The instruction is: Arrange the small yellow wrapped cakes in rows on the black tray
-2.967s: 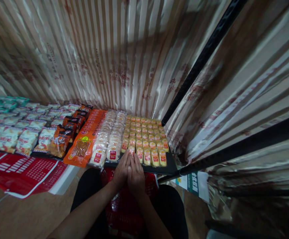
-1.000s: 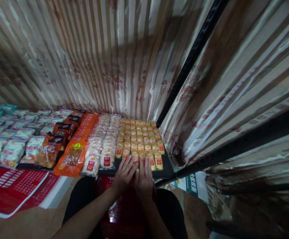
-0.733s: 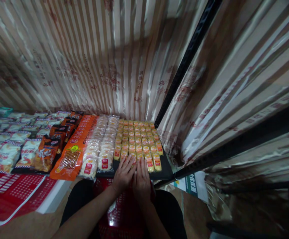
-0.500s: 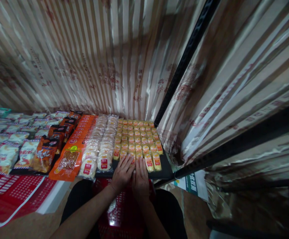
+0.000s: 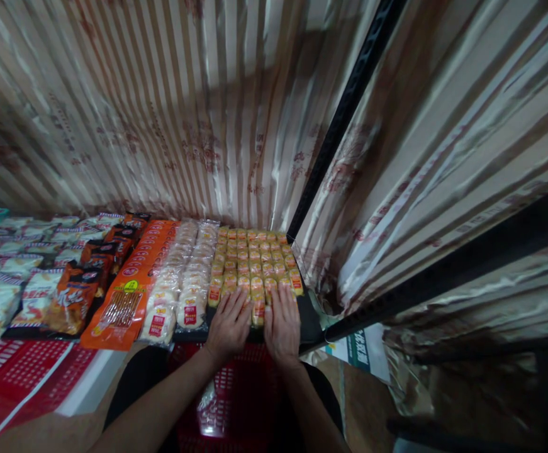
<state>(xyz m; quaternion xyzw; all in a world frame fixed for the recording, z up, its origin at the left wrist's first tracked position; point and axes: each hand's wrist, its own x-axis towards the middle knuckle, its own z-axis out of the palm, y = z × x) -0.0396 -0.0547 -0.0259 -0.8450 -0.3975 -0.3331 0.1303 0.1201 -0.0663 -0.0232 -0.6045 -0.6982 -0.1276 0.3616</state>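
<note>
Rows of small yellow wrapped snack packs [image 5: 257, 267] with red and orange labels lie on the right end of a black shelf [image 5: 309, 314]. My left hand [image 5: 230, 322] rests with its fingers stretched over the front packs left of centre. A short way to the right, my right hand [image 5: 283, 322] lies flat over other front packs, its fingers extended. One front pack [image 5: 258, 311] shows in the gap between the hands. Clear bags of round white crackers [image 5: 191, 308] stand in two rows just left of my left hand.
Left of the crackers are orange snack-stick packs [image 5: 123, 308], orange-black bags [image 5: 73, 299] and white snack bags [image 5: 0, 302]. A red basket [image 5: 217, 390] sits below, another red basket [image 5: 23, 371] at left. Black metal posts [image 5: 335, 138] and striped sheeting [image 5: 236, 113] enclose the shelf.
My right hand has moved right, away from my left hand, and now covers the front packs there. A front pack between the hands has come into view. The camera view has shifted slightly.
</note>
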